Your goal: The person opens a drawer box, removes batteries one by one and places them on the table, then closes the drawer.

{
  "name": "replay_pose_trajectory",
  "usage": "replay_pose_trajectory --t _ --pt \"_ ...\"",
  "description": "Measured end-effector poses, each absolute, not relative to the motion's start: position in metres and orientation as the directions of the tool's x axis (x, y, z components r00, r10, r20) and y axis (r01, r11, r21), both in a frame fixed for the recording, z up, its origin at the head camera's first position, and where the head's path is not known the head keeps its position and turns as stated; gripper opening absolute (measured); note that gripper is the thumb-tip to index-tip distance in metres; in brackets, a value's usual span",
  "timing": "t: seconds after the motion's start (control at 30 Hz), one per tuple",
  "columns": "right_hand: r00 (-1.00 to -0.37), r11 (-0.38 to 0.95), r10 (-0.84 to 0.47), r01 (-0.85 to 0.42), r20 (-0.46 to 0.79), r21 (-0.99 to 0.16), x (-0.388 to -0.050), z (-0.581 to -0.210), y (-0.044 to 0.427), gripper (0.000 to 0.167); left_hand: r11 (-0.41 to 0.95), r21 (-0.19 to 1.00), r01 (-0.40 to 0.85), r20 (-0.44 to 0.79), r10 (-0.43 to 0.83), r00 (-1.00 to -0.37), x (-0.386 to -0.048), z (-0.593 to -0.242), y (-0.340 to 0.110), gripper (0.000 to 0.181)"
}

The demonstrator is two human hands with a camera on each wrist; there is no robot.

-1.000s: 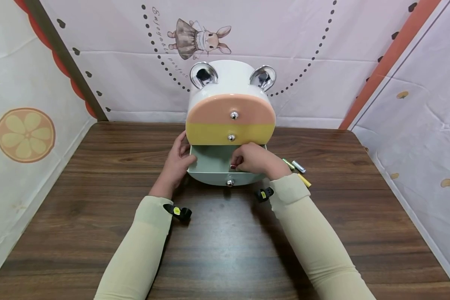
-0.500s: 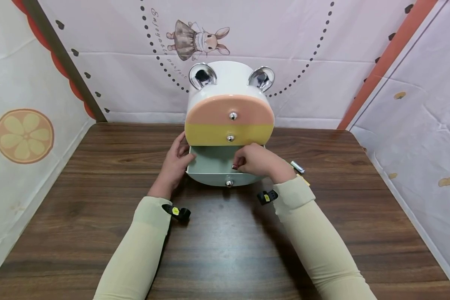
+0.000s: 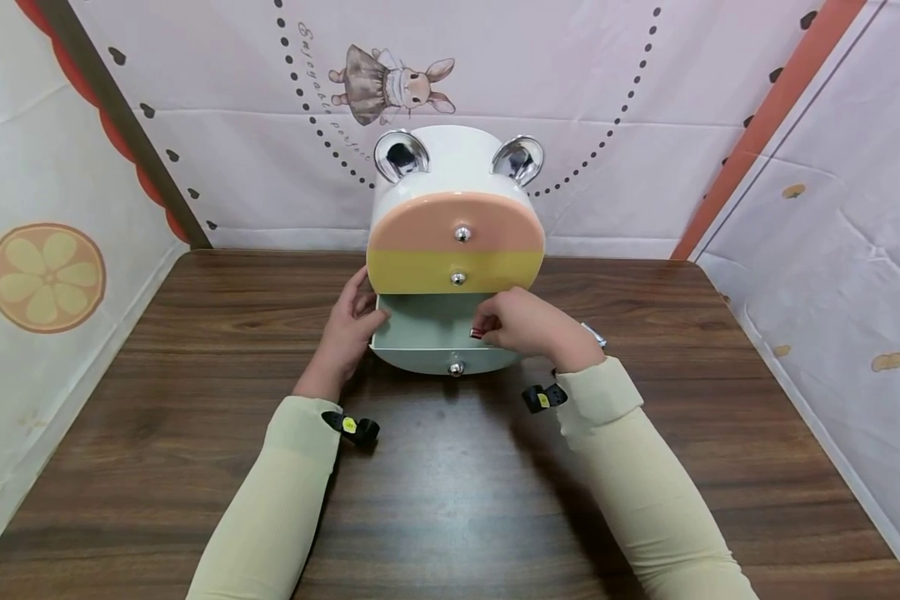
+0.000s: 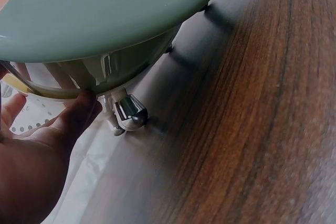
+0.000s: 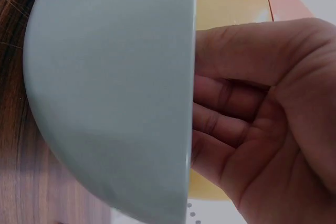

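Note:
A rounded white cabinet [image 3: 461, 154] with silver ears stands at the back of the table. Its lowest drawer, pale green [image 3: 423, 321], is pulled out. My right hand [image 3: 528, 323] hovers over this drawer's right half and pinches a small red battery [image 3: 476, 333] between thumb and fingers. In the right wrist view, the drawer front [image 5: 110, 93] hides those fingertips and the battery. My left hand [image 3: 345, 327] lies along the cabinet's left side, its thumb touching the drawer's side. The left wrist view shows that thumb [image 4: 79, 111] against the green underside, fingers partly hidden behind.
A silver battery [image 3: 594, 333] lies on the wooden table [image 3: 450, 500], partly hidden by my right wrist. Above the open drawer are a yellow drawer [image 3: 412, 271] and an orange drawer [image 3: 420, 221], both closed. Patterned cloth [image 3: 270, 183] borders the table behind and on both sides.
My right hand has shifted slightly right with the red battery, and its wrist now covers the green and yellow batteries seen earlier. The left hand keeps its place at the cabinet.

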State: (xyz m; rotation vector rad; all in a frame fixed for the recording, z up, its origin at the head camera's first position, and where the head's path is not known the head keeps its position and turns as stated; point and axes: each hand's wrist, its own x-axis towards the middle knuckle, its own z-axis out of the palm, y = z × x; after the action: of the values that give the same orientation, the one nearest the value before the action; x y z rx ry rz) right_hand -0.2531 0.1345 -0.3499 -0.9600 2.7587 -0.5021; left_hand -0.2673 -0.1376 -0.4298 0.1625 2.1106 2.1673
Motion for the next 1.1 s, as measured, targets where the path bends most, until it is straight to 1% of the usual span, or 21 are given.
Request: replay_pose_trajectory --t 0.2,0.4,0.6,0.83,1.1 --pt "-0.768 0.723 -0.639 -0.579 -0.047 -0.378 -0.248 -0.346 0.139 0.007 -0.014 1.000 -0.015 -0.012 0.165 -0.986 -0.257 -0.414 -0.136 0.077" --pt "-0.757 0.705 -0.652 -0.588 -0.037 -0.397 -0.245 -0.342 0.143 0.012 -0.013 1.000 -0.017 -0.015 0.163 -0.987 -0.254 -0.412 -0.135 0.076" --pt "-0.747 0.690 -0.664 -0.607 -0.013 -0.394 -0.241 -0.339 0.147 0.016 -0.026 0.999 -0.018 -0.013 0.161 -0.987 -0.258 -0.418 -0.136 0.077" --pt "-0.772 0.711 -0.635 -0.584 -0.003 -0.392 -0.235 -0.334 0.151 0.018 -0.020 1.000 -0.003 0.000 0.148 -0.989 -0.269 -0.435 -0.139 0.076" --pt "-0.783 0.715 -0.621 -0.582 0.032 -0.387 -0.227 -0.332 0.157 0.018 -0.016 1.000 0.007 0.009 0.153 -0.988 -0.271 -0.437 -0.139 0.075"
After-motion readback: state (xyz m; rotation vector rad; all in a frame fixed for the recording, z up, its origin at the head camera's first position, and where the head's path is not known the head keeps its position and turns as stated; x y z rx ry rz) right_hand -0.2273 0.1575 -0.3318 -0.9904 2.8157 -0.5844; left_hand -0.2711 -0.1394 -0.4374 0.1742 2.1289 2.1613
